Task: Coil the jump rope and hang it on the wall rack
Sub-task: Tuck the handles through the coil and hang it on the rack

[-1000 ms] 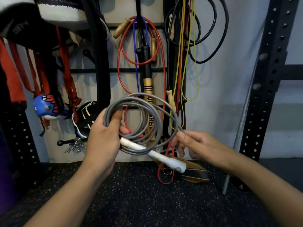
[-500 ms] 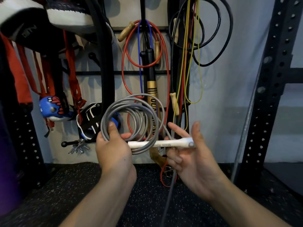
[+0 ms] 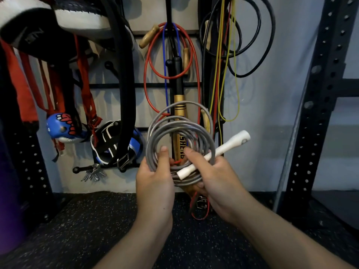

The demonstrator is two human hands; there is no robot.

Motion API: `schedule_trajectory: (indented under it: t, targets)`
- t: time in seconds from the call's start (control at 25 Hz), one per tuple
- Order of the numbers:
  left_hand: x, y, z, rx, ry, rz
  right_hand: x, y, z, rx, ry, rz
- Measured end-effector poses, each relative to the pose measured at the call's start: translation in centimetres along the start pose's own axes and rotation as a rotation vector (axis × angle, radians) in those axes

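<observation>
Coiling looks finished: the right hand (image 3: 217,177), half a second ago open under the white handle (image 3: 215,154), now holds it against the gray jump rope coil (image 3: 180,133) at the coil's 4 o'clock. The left hand (image 3: 155,177) pinches the loops at 7 o'clock, before the wall rack (image 3: 136,85); hanging remains.

Wall rack (image 3: 136,85): black bars and pegs on pale wall. Red jump rope (image 3: 194,61) with wooden handles, blue cord (image 3: 164,55), black cords (image 3: 258,35), yellow cord (image 3: 236,94) hung from upper pegs. Keys (image 3: 93,174) on low peg. Black speckled floor (image 3: 87,230) below; red cord loop (image 3: 200,216) touching it.
</observation>
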State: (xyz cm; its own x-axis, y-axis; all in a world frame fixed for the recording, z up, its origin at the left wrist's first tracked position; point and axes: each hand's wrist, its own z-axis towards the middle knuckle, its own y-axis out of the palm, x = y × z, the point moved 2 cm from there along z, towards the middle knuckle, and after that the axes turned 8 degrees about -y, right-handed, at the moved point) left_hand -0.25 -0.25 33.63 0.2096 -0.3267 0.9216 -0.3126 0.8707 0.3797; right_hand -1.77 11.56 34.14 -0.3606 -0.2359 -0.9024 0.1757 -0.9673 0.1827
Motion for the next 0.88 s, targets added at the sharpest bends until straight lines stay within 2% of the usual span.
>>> schedule_trajectory:
  t: [0.16,0.28,0.4,0.52,0.6,0.68,0.8,0.88]
  targets:
    - [1.1,-1.0,1.5,-0.101,-0.105,-0.002,-0.5,-0.8,0.8,-0.028,-0.023,-0.233]
    - [2.3,-1.4,2.5,-0.131,0.014,0.196,-2.0,-1.9,1.2,-0.127,-0.025,-0.414]
    - [3.1,-1.8,2.8,-0.121,0.325,0.606,-3.9,-2.4,1.3,-0.266,-0.017,-0.637]
    - [4.2,-1.6,1.9,-0.09,0.785,1.103,-4.0,-2.8,1.5,-0.373,0.027,-0.814]
    - [4.4,-1.0,1.4,-0.166,1.125,1.366,-3.6,-2.7,1.4,-0.442,0.037,-0.907]
    - [3.9,-0.6,1.1,-0.317,1.307,1.519,-3.0,-2.0,0.9,-0.553,0.004,-1.017]
    - [3.0,-0.4,1.3,-0.442,1.341,1.624,-2.2,-1.2,0.5,-0.633,-0.058,-1.059]
    - [3.1,-0.2,1.2,-0.451,1.175,1.673,-1.8,-1.5,0.7,-0.59,-0.023,-1.035]
